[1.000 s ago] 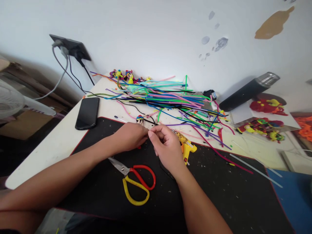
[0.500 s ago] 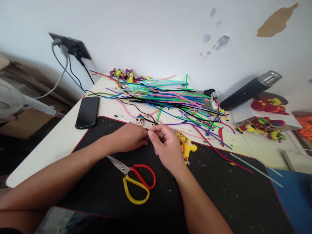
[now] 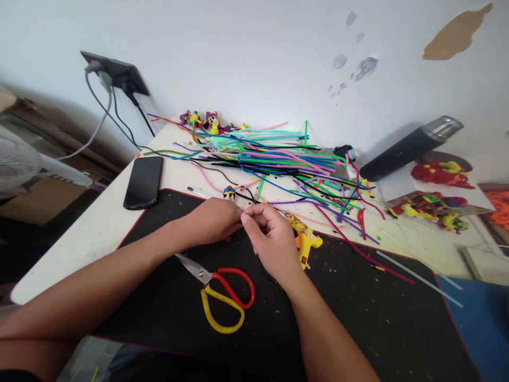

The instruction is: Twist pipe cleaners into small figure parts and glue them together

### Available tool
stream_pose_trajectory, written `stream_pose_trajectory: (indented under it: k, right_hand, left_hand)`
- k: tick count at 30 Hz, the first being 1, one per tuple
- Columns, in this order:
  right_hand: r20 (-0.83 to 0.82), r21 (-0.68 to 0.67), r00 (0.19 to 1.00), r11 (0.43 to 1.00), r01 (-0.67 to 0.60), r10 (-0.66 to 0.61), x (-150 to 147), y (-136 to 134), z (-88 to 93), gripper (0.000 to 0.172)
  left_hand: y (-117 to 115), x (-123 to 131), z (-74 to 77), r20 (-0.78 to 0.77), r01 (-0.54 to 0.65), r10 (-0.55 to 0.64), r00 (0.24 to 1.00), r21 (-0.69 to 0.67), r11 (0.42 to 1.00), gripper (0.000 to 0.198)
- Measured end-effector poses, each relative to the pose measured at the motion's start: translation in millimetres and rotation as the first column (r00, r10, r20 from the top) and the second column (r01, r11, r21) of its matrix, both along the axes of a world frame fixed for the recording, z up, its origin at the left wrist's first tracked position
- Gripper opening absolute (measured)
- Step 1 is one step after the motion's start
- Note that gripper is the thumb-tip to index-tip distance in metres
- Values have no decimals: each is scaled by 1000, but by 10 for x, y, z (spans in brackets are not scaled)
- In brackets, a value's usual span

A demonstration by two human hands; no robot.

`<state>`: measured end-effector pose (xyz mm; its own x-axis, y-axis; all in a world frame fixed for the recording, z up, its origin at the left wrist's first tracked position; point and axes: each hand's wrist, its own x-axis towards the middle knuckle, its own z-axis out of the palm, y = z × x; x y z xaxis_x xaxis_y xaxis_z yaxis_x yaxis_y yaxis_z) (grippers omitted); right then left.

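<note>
Far to the left of the hands is a white fan (image 3: pixel 18 164). Closer in, a black phone (image 3: pixel 143 182) lies on the white table (image 3: pixel 75 239), past the left forearm. Next comes the left hand (image 3: pixel 214 220), low over a black mat (image 3: pixel 358 302), with its back facing up. Its fingers bend down and mostly hide, so I can't tell how far open it is or what it holds. On the body side of the left hand lie the scissors (image 3: pixel 204 276), with one red handle and one yellow handle. Just past the left hand is a little doll head (image 3: pixel 229 194) with a blue, yellow and red top. A big messy pile of fuzzy sticks (image 3: pixel 274 159) in many colors lies past both hands. The right hand (image 3: pixel 274 239) is curled, with its thumb and pointing finger pinched close together, right by the left fingers. Anything in that pinch is too small to see. Just right of it is a yellow glue gun (image 3: pixel 308 246), resting on the mat's far edge. Well off to the right are a thin pale stick (image 3: pixel 419 279), a dark bottle (image 3: pixel 401 151) and some bright dolls (image 3: pixel 425 209).
</note>
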<state>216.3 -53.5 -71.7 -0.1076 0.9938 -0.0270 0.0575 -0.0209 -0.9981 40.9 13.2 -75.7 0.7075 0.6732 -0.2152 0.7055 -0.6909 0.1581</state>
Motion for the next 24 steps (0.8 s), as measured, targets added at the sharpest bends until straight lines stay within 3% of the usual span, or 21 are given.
stream_pose_trajectory:
  k: [8,12,14,18,21,24]
  right_hand:
    - [-7,-17,1000,1000,-4,4,4,-9,-32,17]
    - [-21,-29,1000,1000,5,-5,8,0,-23,19]
    - [-29,-33,999,999,18,-19,13,6,-21,20]
    - [-47,-32,998,998,48,-50,27,12,-40,21]
    - [-39,-31,997,998,60,-61,28,12,-49,21]
    - [-39,-39,997,997,68,-69,23,9,-36,21]
  left_hand:
    - [-8,28,1,-30,-36,35,999,-32,999,25]
    - [12,-42,62,199,-64,91,976,-139,988,17]
    - [32,-79,116,393,-101,216,894,-293,951,20]
    - [54,-101,228,596,-74,531,602,-621,781,35]
    - [42,-82,285,633,-34,620,463,-687,726,41]
    - [25,-64,319,648,-18,634,423,-693,721,44]
